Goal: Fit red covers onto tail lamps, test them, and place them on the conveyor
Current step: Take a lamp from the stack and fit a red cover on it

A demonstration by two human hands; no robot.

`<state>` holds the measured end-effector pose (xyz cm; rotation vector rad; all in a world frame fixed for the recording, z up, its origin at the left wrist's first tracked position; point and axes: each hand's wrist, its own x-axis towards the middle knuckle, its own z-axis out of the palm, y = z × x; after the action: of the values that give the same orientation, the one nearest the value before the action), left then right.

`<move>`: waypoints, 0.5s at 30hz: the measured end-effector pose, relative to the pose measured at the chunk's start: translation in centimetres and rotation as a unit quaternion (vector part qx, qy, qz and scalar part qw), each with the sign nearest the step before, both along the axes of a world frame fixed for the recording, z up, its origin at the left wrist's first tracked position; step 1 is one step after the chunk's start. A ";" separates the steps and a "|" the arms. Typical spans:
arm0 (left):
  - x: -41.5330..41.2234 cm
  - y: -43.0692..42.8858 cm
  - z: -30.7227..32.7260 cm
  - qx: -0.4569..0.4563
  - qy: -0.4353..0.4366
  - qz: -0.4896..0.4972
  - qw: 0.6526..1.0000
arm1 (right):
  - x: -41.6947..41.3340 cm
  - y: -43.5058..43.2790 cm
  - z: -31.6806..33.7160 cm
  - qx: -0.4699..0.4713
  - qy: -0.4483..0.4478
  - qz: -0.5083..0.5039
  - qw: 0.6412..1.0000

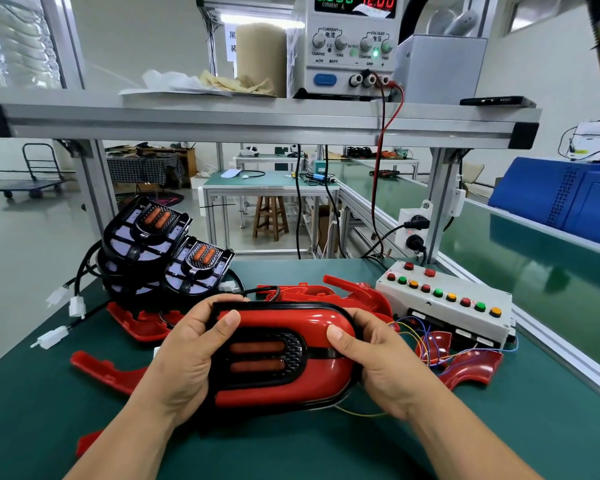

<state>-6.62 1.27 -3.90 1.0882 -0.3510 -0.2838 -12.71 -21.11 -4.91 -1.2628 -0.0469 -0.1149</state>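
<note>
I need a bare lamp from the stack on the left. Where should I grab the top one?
Likely the far rim of the top lamp, from above: it leans face toward you with that edge free, while a second lamp overlaps its lower right.

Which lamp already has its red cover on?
The tail lamp gripped between the left hand and right hand. The stacked lamps behind it on the left are bare black, uncovered.

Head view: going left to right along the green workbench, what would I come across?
White cable connectors → stack of uncovered tail lamps → red-covered tail lamp → push-button test box → green conveyor belt. Loose red covers lie scattered across the bench, so they are left out.
</note>
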 end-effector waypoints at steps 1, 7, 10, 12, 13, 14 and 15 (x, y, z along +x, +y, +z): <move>0.0 0.0 0.0 0.001 -0.003 -0.005 1.000 | -0.1 -0.1 0.1 0.010 0.006 0.009 1.000; -0.2 -0.1 0.1 0.002 -0.009 -0.003 1.000 | -0.3 0.0 0.4 0.021 0.006 0.023 0.999; -0.3 -0.2 0.1 0.000 -0.011 0.003 1.000 | -0.3 0.1 0.5 0.021 -0.005 0.012 1.000; -0.4 -0.3 0.2 0.001 -0.012 0.008 1.000 | -0.3 0.3 0.6 0.023 -0.012 0.007 1.000; -0.5 -0.4 0.2 0.002 -0.011 0.011 1.000 | -0.3 0.4 0.6 0.025 -0.016 0.004 1.000; -0.4 -0.4 0.2 0.002 -0.011 0.014 1.000 | -0.3 0.5 0.7 0.028 -0.018 0.002 0.999; -0.4 -0.4 0.3 0.003 -0.011 0.017 1.000 | -0.3 0.5 0.7 0.032 -0.020 0.001 0.999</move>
<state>-7.07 0.88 -3.65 1.1022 -0.3512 -0.2432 -13.01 -20.57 -4.21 -1.1963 -0.0783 -0.1401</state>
